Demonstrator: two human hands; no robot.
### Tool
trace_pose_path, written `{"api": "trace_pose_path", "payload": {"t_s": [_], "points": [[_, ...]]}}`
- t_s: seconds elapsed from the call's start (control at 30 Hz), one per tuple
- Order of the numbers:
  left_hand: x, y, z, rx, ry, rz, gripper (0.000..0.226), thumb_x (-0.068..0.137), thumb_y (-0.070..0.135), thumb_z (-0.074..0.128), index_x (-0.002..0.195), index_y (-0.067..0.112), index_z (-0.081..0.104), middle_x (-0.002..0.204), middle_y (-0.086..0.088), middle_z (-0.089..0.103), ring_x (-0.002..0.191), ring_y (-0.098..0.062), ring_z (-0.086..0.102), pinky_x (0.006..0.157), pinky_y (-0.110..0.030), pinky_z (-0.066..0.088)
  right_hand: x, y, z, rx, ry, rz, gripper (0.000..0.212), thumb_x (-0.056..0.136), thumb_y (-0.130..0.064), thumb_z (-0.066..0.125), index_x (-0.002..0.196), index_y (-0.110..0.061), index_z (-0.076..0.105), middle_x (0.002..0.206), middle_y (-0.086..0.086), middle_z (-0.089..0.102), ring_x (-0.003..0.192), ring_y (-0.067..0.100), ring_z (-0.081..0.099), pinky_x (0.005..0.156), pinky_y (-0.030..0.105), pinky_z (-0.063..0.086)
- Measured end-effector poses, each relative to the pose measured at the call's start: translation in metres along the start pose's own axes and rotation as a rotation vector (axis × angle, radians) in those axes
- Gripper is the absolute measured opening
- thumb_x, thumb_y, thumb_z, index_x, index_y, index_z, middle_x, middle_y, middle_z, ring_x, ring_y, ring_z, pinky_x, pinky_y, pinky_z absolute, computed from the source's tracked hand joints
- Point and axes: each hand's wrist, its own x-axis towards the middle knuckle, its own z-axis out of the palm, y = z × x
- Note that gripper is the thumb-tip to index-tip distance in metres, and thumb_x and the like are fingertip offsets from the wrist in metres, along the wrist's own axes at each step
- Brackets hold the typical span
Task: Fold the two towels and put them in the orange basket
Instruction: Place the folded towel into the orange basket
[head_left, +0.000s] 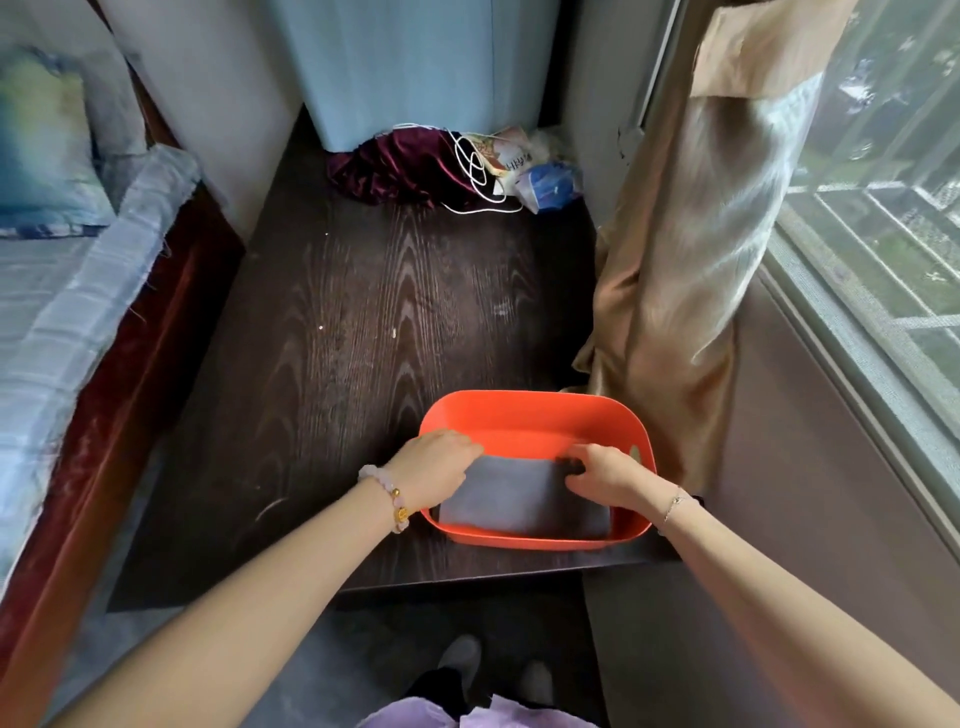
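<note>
The left hand (436, 467) curls its fingers over the far-left corner of the folded grey cloth towel (524, 501), which lies flat inside the orange plastic basket (535, 402). The right hand (605, 475) pinches the far-right corner. The towel looks soft, light and limp, so it is best held by both corners.
</note>
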Motion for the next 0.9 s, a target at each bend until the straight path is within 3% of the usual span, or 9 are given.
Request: {"api": "trace_pose_path", "payload": {"t_s": [0.1,0.27,0.47,0.57,0.73,0.83,0.9], "points": [[-0.003,-0.004,0.001,0.002,-0.022,0.029,0.031,0.089,0.005,0.038,0.110,0.016,0.059,0.108,0.000,0.062,0.100,-0.019,0.054,0.087,-0.038,0.047,-0.001,0.001,-0.001,0.050,-0.042,-0.013,0.038,0.088,-0.013,0.049,0.126,-0.017,0.056,0.117,0.007,0.063,0.106,0.027,0.057,0.080,0.025,0.040],[-0.008,-0.001,0.002,0.067,-0.005,0.054,0.038,0.087,-0.001,0.038,0.114,0.016,0.058,0.111,0.001,0.062,0.101,-0.021,0.054,0.089,-0.037,0.045,0.000,0.005,0.002,0.054,-0.054,-0.026,0.044,0.087,-0.008,0.046,0.128,-0.019,0.055,0.122,0.008,0.061,0.110,0.029,0.055,0.085,0.027,0.040],[-0.006,0.005,0.000,0.107,-0.022,0.016,0.032,0.086,-0.004,0.036,0.101,0.013,0.059,0.095,-0.001,0.062,0.088,-0.021,0.053,0.076,-0.036,0.047,-0.002,0.003,0.001,0.050,-0.088,-0.051,0.042,0.087,-0.005,0.042,0.126,-0.014,0.057,0.122,0.009,0.061,0.111,0.029,0.054,0.088,0.029,0.041],[-0.005,0.006,0.000,0.116,-0.028,0.008,0.033,0.087,-0.003,0.036,0.103,0.013,0.059,0.097,-0.002,0.062,0.090,-0.021,0.054,0.075,-0.034,0.047,-0.004,0.005,0.003,0.055,-0.074,-0.048,0.041,0.087,-0.007,0.043,0.125,-0.014,0.056,0.121,0.010,0.061,0.110,0.030,0.055,0.086,0.029,0.041],[-0.007,0.007,0.002,0.128,-0.011,-0.006,0.035,0.087,-0.001,0.035,0.106,0.016,0.060,0.104,0.000,0.063,0.094,-0.020,0.056,0.089,-0.035,0.044,-0.010,0.005,0.001,0.095,0.034,-0.044,0.043,0.090,-0.009,0.045,0.132,-0.016,0.050,0.131,0.005,0.057,0.120,0.024,0.052,0.097,0.025,0.037],[-0.008,0.011,0.001,0.171,-0.023,-0.014,0.033,0.085,-0.001,0.035,0.103,0.016,0.059,0.105,0.001,0.062,0.100,-0.020,0.055,0.105,-0.036,0.031,-0.012,0.005,-0.002,0.083,0.116,-0.038,0.044,0.087,-0.012,0.046,0.131,-0.020,0.051,0.130,0.003,0.058,0.122,0.023,0.052,0.104,0.033,0.037],[-0.007,0.014,-0.002,0.173,0.003,-0.014,0.036,0.086,0.000,0.035,0.108,0.017,0.057,0.111,0.002,0.061,0.109,-0.018,0.053,0.109,-0.037,0.026,-0.016,0.004,-0.004,0.070,0.171,-0.052,0.045,0.085,-0.011,0.047,0.129,-0.019,0.053,0.127,0.005,0.060,0.119,0.025,0.054,0.100,0.037,0.042]]}}
